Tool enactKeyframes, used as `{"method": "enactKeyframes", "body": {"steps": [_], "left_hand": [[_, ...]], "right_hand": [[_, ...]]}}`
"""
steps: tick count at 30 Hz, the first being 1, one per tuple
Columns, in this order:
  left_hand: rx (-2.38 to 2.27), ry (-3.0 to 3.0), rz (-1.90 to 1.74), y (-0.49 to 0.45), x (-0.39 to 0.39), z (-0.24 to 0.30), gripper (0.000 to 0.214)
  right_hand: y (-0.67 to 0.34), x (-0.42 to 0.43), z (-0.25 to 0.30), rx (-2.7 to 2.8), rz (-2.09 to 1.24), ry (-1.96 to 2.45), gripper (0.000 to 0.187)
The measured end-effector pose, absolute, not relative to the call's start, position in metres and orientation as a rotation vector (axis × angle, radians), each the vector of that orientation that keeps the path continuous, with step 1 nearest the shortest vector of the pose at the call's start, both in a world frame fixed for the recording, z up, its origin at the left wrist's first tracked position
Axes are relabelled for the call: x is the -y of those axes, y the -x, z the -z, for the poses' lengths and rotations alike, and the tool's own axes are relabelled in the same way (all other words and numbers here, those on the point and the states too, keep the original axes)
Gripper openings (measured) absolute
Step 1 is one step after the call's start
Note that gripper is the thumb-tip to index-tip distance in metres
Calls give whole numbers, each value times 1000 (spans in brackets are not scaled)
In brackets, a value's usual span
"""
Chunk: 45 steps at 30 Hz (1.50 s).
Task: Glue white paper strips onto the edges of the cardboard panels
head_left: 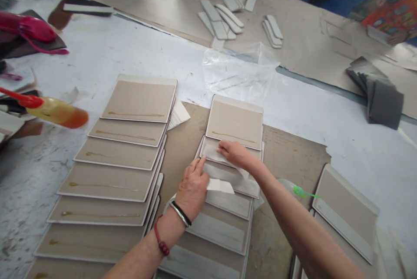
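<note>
Two overlapping rows of beige cards with white borders lie on the table. The left row [130, 131] shows thin amber glue lines. On the middle row [235, 122], my left hand [193, 188] rests fingers-down on a card, holding a white strip [221, 186] flat under it. My right hand [235, 154] presses with closed fingers on another white strip [211, 153] across the card just below the top one. A bangle and a red bead bracelet sit on my left wrist.
A glue bottle [55, 112] with a red nozzle lies at the left. A clear plastic bag [239, 68] sits beyond the cards. Grey oblong pieces [224, 21] and folded grey sheets [379, 92] lie farther back. More cards [347, 211] and a green-tipped bottle [301, 192] are at the right.
</note>
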<state>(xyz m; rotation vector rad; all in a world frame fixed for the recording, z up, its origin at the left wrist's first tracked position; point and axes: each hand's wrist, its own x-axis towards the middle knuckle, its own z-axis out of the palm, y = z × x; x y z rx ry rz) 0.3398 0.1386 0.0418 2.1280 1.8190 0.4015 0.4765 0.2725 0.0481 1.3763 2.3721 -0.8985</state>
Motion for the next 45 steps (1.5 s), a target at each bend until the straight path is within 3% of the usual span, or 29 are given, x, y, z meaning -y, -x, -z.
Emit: {"method": "enactKeyframes", "body": {"steps": [13, 19, 29, 45], "left_hand": [[-1712, -2103, -238, -336, -157, -44, 25], [-1726, -2177, -193, -338, -160, -44, 27], [-1707, -2263, -207, -338, -158, -40, 28], [-1655, -2261, -244, -339, -158, -40, 28]], "right_hand": [[-470, -276, -49, -2371, 758, -1303, 20], [-493, -277, -64, -2316, 846, -1324, 26], [-579, -236, -67, -2083, 761, -1997, 20], [-576, -225, -49, -2025, 643, -2038, 22]]}}
